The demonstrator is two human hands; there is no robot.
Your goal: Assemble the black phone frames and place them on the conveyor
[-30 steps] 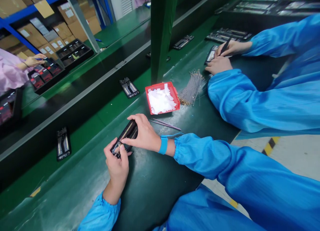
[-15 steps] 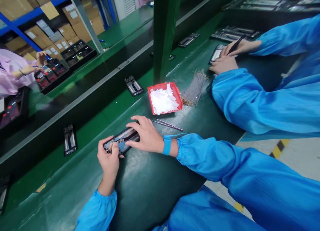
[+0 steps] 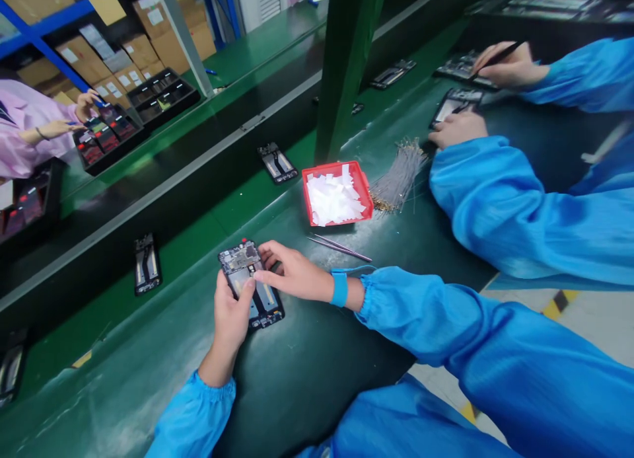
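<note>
An opened smartphone (image 3: 268, 300), its circuit board and black flex cable exposed, is held tilted above the green mat. Along its left edge my left hand (image 3: 232, 312) grips it, thumb lying over the face. My right hand (image 3: 292, 271) pinches the right edge near the top, with the thumb reaching across the board area and the fingers curled behind. A blue strap circles my right wrist. Just beyond that hand, metal tweezers (image 3: 341, 248) lie on the mat beside a red tray (image 3: 367, 207) of small white strips.
A bundle of thin wires (image 3: 399, 174) lies right of the tray. More opened phones (image 3: 277, 162) sit along the green strip behind, near a green post (image 3: 347, 68). At right, a co-worker's hands (image 3: 460, 129) work on another phone. Someone in pink sits across the bench.
The phone has turned from lying sideways to more upright, its board end now at the top. My right hand has shifted from its far end to its upper right edge.
</note>
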